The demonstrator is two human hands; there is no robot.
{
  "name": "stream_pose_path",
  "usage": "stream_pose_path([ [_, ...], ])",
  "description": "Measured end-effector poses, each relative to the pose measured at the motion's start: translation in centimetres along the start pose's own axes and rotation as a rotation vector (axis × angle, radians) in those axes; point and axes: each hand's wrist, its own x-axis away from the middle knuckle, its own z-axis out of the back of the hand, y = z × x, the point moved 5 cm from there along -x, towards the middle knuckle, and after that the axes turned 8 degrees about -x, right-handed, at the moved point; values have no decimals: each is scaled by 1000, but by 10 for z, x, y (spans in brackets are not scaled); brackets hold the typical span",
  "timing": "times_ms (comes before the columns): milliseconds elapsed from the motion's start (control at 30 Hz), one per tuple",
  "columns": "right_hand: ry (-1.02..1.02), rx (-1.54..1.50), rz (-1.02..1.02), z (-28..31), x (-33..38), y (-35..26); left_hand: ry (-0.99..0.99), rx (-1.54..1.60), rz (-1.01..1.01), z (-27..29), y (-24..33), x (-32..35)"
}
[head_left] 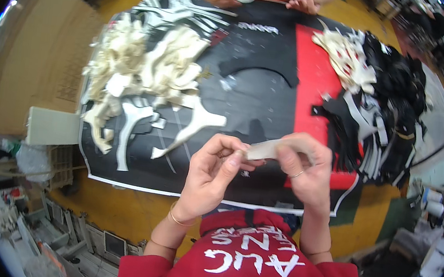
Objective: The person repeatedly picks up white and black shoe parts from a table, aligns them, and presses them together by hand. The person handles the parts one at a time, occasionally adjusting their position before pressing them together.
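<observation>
Evidently, the left hand point(210, 170) and right hand point(310, 170) both pinch a pale strip point(265, 149) over the counter point(253, 101), where light, even tension should limit creasing.

brown cardboard point(28, 56), far left | clear plastic point(34, 163), left | yellow floor point(143, 209)

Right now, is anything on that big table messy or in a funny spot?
Maybe one thing: a curved black piece lies alone mid-table, apart from the heap of dark pieces on the right. Small pale scraps are scattered near it. Nothing looks clearly damaged.
</observation>
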Motion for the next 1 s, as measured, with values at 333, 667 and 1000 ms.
stream_pose_path([
  [333, 665, 119, -199, 150, 86, -11, -38, -1369, -305, -10, -47, -42],
  [667, 322, 219, -244, 102, 46, 20, 68, -1201, 87, 4, -72, -17],
  [1000, 311, 361, -166, 97, 37, 24, 150, -996, 231, 6, -70, -9],
])
